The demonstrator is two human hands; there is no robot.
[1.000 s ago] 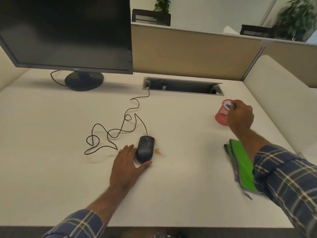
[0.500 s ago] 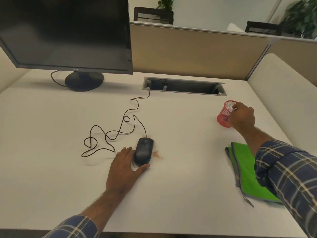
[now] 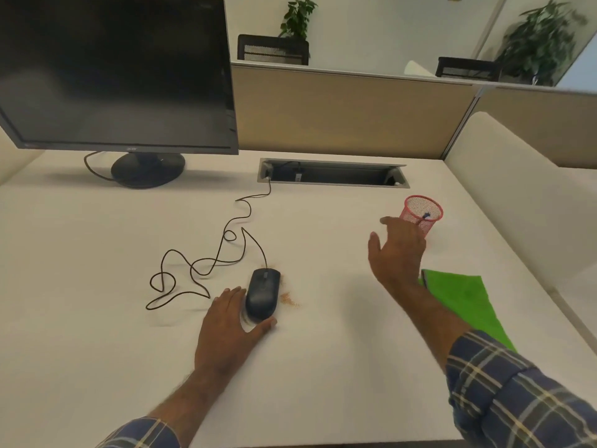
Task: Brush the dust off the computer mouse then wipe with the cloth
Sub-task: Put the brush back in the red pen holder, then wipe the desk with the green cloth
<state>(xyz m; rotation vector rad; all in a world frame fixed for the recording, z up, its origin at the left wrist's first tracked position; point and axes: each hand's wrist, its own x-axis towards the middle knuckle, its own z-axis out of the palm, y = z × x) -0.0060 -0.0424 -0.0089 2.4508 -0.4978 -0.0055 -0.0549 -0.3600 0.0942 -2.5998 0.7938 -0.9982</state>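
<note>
Left hand point(image 3: 231, 321) cups the mouse point(image 3: 262, 294); right hand point(image 3: 399, 250) hovers spread, empty, beside the red mesh cup point(image 3: 420, 218). Brushing looks over; cloth point(image 3: 462, 299) next.

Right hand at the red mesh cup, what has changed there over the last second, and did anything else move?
The right hand has left the red mesh cup, drawn back toward the person with fingers spread, holding nothing. The brush it was putting in now stands in the cup. The left hand still holds the mouse; dust and green cloth are unmoved.
</note>
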